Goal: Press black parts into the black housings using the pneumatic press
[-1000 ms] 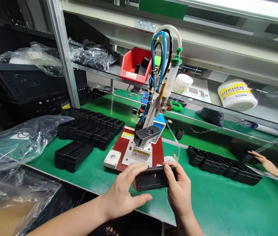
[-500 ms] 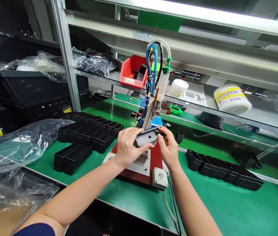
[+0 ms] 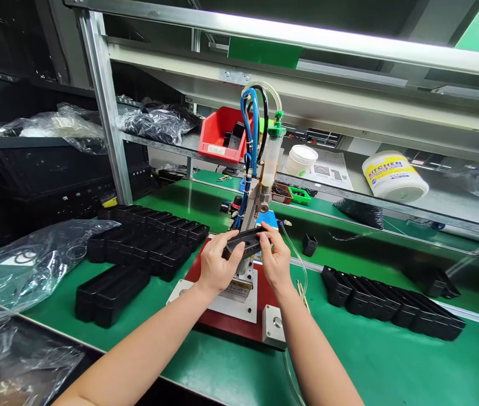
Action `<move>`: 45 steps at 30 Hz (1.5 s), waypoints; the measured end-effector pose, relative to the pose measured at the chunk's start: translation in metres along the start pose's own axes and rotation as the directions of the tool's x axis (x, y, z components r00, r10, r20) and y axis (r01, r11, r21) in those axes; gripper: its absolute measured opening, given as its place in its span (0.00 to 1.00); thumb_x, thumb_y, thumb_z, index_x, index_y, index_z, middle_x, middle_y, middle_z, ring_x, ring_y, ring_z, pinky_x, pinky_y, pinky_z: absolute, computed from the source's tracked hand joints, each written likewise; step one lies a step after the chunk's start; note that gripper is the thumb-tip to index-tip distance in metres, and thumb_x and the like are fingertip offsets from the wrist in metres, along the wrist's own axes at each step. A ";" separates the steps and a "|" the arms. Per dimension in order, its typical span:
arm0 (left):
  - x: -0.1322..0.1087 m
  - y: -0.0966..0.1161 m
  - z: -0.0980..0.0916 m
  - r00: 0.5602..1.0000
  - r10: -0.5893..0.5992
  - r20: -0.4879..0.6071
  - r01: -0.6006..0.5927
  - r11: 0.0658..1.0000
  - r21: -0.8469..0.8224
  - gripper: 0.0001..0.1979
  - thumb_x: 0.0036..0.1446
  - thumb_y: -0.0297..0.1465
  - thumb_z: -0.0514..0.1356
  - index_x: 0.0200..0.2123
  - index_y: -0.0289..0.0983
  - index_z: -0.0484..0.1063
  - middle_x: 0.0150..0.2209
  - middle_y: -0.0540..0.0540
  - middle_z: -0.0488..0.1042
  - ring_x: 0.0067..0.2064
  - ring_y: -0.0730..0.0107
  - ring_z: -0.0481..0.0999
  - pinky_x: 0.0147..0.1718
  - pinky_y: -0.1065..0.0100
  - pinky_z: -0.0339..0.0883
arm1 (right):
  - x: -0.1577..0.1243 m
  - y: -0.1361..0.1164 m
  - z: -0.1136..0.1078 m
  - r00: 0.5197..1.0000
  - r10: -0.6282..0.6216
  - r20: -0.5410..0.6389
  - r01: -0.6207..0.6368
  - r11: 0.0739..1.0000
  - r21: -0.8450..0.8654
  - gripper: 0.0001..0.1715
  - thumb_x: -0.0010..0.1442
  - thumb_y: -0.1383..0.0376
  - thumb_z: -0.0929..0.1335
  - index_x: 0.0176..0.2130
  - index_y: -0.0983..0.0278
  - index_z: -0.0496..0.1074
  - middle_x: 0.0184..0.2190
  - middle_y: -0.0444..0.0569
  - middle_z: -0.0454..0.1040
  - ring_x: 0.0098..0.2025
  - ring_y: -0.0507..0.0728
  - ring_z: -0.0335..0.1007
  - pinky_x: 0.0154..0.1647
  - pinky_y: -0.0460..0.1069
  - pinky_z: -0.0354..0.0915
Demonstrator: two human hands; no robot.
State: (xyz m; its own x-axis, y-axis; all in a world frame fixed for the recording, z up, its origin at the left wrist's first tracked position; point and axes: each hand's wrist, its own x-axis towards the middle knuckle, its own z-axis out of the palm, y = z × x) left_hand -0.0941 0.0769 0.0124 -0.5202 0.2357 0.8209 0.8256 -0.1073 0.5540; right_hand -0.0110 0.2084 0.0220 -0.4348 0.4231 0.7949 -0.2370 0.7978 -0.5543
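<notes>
A long black plastic housing (image 3: 243, 243) is held between my two hands, its near face with a small round hole turned toward me. My left hand (image 3: 218, 265) grips its left end, thumb across the front. My right hand (image 3: 275, 258) pinches the right end with thumb and fingers. Right behind and below the housing stands a dispensing machine with a syringe (image 3: 271, 158), blue air hoses (image 3: 254, 129) and a red base (image 3: 209, 316). A grey button box (image 3: 273, 326) sits on the base's right front corner.
Rows of black housings (image 3: 112, 293) lie on the green bench at left, and another row (image 3: 391, 304) at right. A plastic bag (image 3: 48, 259) drapes the left side. The shelf holds a red bin (image 3: 222, 132), a white tub (image 3: 300, 160) and a wipes tub (image 3: 395, 176).
My hands have tilted the housing, so its lit grey face now looks dark. The whole view has shifted slightly, with the machine a little further left.
</notes>
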 end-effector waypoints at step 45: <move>0.037 -0.053 0.014 0.919 -0.203 0.339 0.352 0.808 -0.473 0.21 0.63 0.46 0.48 0.40 0.35 0.71 0.40 0.43 0.76 0.41 0.63 0.75 0.44 0.63 0.68 | -0.013 -0.030 -0.003 0.993 -0.107 0.044 0.114 0.845 -0.522 0.14 0.64 0.54 0.63 0.37 0.61 0.69 0.39 0.53 0.76 0.40 0.61 0.70 0.39 0.55 0.64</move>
State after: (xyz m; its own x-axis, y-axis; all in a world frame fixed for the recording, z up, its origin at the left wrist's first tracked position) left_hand -0.1539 0.1048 0.0119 -0.5712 0.5655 0.5950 0.3800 -0.4603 0.8023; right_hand 0.0042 0.1805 0.0286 -0.4443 0.3158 0.8384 0.2034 0.9469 -0.2489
